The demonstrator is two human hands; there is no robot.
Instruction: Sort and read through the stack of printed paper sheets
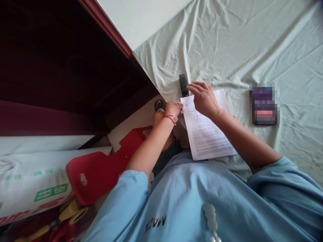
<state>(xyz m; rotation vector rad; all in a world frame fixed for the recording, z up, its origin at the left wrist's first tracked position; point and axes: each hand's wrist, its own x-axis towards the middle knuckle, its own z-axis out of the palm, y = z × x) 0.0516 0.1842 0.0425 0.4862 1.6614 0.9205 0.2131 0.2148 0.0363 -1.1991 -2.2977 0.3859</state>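
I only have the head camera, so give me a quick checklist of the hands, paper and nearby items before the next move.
1. Left hand on the paper, at its upper left edge: ok.
2. Right hand touching the paper, not just above it: cannot tell.
3. Black stapler-like object within the right hand's reach: ok, beside its fingertips.
4. Paper clear of the blue shirt: not ok, lower left corner overlaps it in view.
5. Phone apart from the paper: ok.

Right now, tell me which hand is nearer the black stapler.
The right. The right hand is over the printed paper, fingertips close beside the black stapler; contact is unclear. The left hand is slightly farther, nearer the body, pinching the paper's upper-left edge.
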